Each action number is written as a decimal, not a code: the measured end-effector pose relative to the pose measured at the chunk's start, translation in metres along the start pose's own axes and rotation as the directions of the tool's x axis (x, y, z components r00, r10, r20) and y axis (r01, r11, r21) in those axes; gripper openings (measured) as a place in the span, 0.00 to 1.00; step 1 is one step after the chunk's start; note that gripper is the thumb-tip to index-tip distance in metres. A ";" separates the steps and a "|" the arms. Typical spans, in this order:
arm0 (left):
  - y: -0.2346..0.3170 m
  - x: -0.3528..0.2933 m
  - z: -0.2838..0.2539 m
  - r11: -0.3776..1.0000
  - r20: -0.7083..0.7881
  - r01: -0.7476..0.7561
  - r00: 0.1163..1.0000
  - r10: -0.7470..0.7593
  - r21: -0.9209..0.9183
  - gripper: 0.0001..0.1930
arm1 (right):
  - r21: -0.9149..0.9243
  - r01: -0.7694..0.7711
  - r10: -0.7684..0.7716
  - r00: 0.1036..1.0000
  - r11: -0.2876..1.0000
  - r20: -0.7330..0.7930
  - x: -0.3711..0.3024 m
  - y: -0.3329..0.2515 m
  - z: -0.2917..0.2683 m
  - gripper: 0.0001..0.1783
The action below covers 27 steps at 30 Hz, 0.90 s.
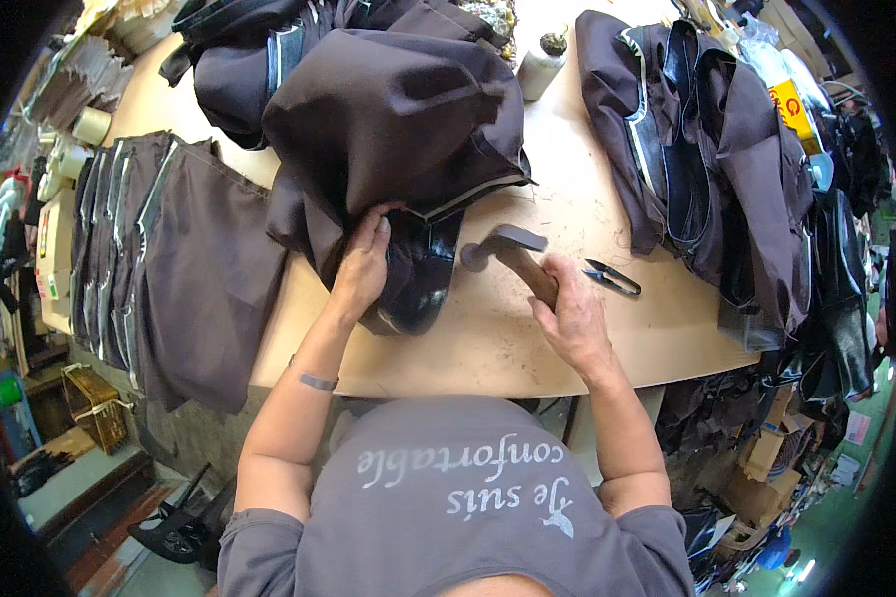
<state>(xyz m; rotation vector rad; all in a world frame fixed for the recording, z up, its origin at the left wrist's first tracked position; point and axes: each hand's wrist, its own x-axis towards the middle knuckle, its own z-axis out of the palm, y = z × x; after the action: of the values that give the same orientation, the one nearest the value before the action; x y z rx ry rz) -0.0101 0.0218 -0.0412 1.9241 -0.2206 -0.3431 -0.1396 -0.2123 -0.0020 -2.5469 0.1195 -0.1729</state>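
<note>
My left hand (366,261) is closed on the edge of a dark brown fabric piece (388,119), thumb on top and the other fingers hidden under the cloth. Shiny black material (413,274) with a seam shows beside that hand, below a light-edged border of the fabric. A hammer (513,254) with a wooden handle and a dark metal head is gripped in my right hand (575,313). Its head is held just right of the black material, apart from it. Black thread snips (612,279) lie on the table right of my right hand.
The tan table (448,358) carries a stack of brown fabric panels (199,269) at left, hanging over the front edge. More brown and black pieces (687,149) are heaped at right. A white bottle (543,65) stands at the back. Cardboard boxes (767,458) sit low at right.
</note>
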 end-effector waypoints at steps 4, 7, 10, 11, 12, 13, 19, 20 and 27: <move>-0.054 0.004 0.010 0.964 -0.119 0.229 0.962 -0.245 -0.136 0.22 | -0.324 0.200 -0.251 0.960 0.925 -0.124 0.026 -0.032 -0.002 0.29; -0.044 0.002 -0.002 0.914 -0.070 0.259 0.953 -0.294 -0.312 0.25 | -0.325 0.284 -0.369 0.897 0.902 -0.243 0.019 -0.017 0.011 0.28; -0.033 -0.001 -0.002 0.926 -0.039 0.255 0.960 -0.276 -0.279 0.27 | -0.299 0.324 -0.339 0.941 0.898 0.002 0.020 -0.010 0.014 0.26; -0.028 -0.003 -0.002 0.915 -0.007 0.289 0.953 -0.303 -0.282 0.28 | -0.303 0.326 -0.351 0.936 0.896 -0.033 0.020 -0.012 0.011 0.26; -0.025 -0.004 -0.003 0.903 0.022 0.325 0.943 -0.332 -0.280 0.30 | -0.302 0.329 -0.365 0.929 0.895 -0.068 0.022 -0.019 0.006 0.26; -0.025 -0.005 -0.002 0.898 0.013 0.336 0.938 -0.347 -0.282 0.30 | -0.301 0.332 -0.377 0.920 0.894 -0.104 0.023 -0.023 0.003 0.26; -0.027 -0.003 -0.001 0.920 -0.001 0.325 0.943 -0.333 -0.218 0.31 | -0.321 0.284 -0.296 0.955 0.903 0.014 0.026 -0.017 0.008 0.30; -0.020 -0.005 -0.002 0.925 -0.009 0.328 0.942 -0.336 -0.191 0.32 | -0.311 0.286 -0.315 0.948 0.906 -0.046 0.030 -0.015 0.010 0.30; -0.032 -0.003 -0.003 0.900 -0.023 0.284 0.951 -0.309 -0.329 0.28 | -0.359 0.300 -0.337 0.941 0.884 -0.043 0.033 -0.015 0.012 0.30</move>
<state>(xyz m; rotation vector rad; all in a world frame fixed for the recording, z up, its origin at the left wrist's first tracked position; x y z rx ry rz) -0.0120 0.0373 -0.0695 1.6385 0.1755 -0.4772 -0.1047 -0.1972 -0.0003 -2.8978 -0.2570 -0.4503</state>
